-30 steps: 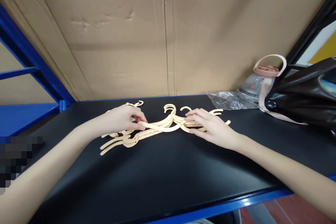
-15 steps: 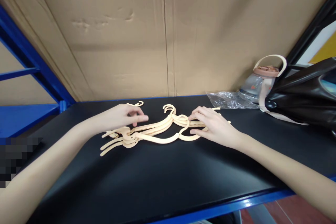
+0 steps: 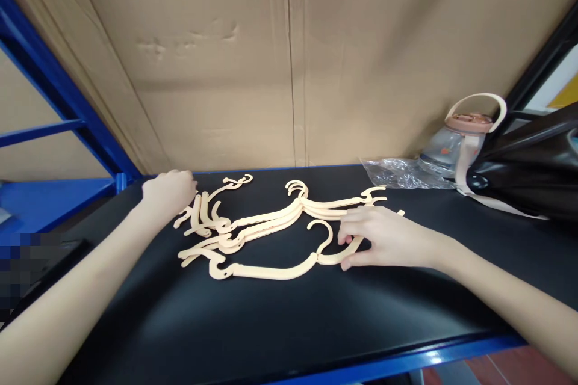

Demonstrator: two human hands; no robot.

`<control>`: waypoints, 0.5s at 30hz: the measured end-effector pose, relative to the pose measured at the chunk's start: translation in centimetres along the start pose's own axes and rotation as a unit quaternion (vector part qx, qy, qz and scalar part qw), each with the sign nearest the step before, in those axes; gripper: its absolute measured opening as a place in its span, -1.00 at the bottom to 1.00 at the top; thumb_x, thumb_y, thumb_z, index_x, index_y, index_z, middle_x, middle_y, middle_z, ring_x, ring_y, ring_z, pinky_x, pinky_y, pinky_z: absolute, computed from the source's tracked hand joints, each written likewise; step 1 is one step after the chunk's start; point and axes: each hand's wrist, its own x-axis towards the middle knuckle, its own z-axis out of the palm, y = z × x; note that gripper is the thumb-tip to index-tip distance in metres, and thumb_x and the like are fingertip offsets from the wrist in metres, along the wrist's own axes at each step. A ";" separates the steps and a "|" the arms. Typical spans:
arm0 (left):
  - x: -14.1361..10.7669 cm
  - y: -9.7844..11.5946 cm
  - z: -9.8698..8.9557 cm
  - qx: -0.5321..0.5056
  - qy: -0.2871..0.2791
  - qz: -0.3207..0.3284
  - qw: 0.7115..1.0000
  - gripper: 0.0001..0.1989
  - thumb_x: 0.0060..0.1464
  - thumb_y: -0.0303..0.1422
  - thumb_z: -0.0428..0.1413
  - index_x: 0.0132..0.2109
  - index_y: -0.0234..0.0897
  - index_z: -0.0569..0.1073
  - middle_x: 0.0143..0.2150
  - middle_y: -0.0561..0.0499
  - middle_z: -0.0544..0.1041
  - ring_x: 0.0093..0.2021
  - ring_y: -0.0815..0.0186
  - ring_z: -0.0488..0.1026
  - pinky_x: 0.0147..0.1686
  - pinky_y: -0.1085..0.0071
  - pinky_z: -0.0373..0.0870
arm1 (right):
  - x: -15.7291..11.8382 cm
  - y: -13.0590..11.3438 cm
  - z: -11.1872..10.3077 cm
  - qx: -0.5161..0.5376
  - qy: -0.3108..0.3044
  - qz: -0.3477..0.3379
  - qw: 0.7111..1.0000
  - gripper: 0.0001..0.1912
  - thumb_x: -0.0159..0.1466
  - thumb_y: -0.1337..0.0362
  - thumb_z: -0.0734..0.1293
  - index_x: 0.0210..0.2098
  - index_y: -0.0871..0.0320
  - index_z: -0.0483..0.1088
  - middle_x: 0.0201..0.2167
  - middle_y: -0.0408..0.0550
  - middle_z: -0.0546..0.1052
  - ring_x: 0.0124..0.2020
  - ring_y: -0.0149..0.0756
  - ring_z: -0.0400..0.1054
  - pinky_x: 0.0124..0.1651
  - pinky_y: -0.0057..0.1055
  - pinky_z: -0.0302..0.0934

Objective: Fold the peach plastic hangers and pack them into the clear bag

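Observation:
Cream folding clothes hangers lie on a black tabletop. My right hand (image 3: 383,237) is closed around the right arm of the nearest hanger (image 3: 275,274), whose hook points up and back. Behind it, a few opened hangers (image 3: 271,216) lie stacked with their hooks together. At the left, my left hand (image 3: 170,191) is over a group of folded hangers (image 3: 201,210). Its fingers curl down on the far side and are mostly hidden, so any grip there cannot be made out.
A cardboard wall (image 3: 226,84) stands behind the black table (image 3: 271,331). At the back right are a clear plastic bag (image 3: 401,173), a strapped water bottle (image 3: 451,138) and a black bag (image 3: 533,162). Blue rack posts (image 3: 67,102) rise at the left.
My left hand has moved left, from above the opened hangers to the folded ones. My right hand has brought the front hanger nearer, apart from the stack behind it.

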 end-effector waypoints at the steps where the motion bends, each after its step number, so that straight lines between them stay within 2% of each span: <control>1: -0.1 -0.4 -0.1 0.005 -0.003 -0.019 1.000 -0.62 0.15 -0.24 -0.14 -0.34 -0.46 0.43 -0.30 -0.30 0.48 -0.19 -0.07 0.44 -0.23 0.16 0.25 | -0.1 0.0 0.0 0.000 -0.006 0.003 1.000 -0.72 0.14 0.03 0.39 -0.36 0.13 0.44 -0.34 -0.14 0.49 -0.29 -0.31 0.36 -0.27 -0.40 0.14; 4: -0.2 -1.1 -0.7 0.010 -0.019 -0.052 0.998 -0.56 0.08 -0.08 -0.06 -0.45 -0.40 0.40 -0.42 -0.24 0.47 -0.24 -0.11 0.45 -0.29 0.14 0.25 | -0.3 0.1 -0.1 0.007 -0.021 -0.002 1.000 -0.81 0.18 0.12 0.37 -0.36 0.11 0.46 -0.38 -0.17 0.47 -0.28 -0.32 0.36 -0.24 -0.41 0.14; 8: -0.2 -0.9 -1.0 0.012 -0.036 -0.057 0.998 -0.52 0.00 0.04 -0.01 -0.51 -0.33 0.33 -0.47 -0.17 0.46 -0.23 -0.14 0.43 -0.31 0.13 0.24 | -0.2 0.1 0.1 0.018 -0.024 -0.026 0.999 -0.83 0.25 0.17 0.32 -0.39 0.11 0.46 -0.43 -0.18 0.44 -0.29 -0.36 0.34 -0.23 -0.43 0.13; 15: -0.2 -0.7 -0.4 0.028 -0.055 -0.038 0.997 -0.58 0.06 -0.07 -0.02 -0.44 -0.39 0.38 -0.38 -0.23 0.47 -0.25 -0.06 0.46 -0.38 0.27 0.24 | 0.0 -0.9 1.2 0.010 0.002 -0.009 1.000 -0.77 0.30 0.12 0.25 -0.37 0.12 0.40 -0.39 -0.20 0.41 -0.37 -0.43 0.28 -0.37 -0.49 0.05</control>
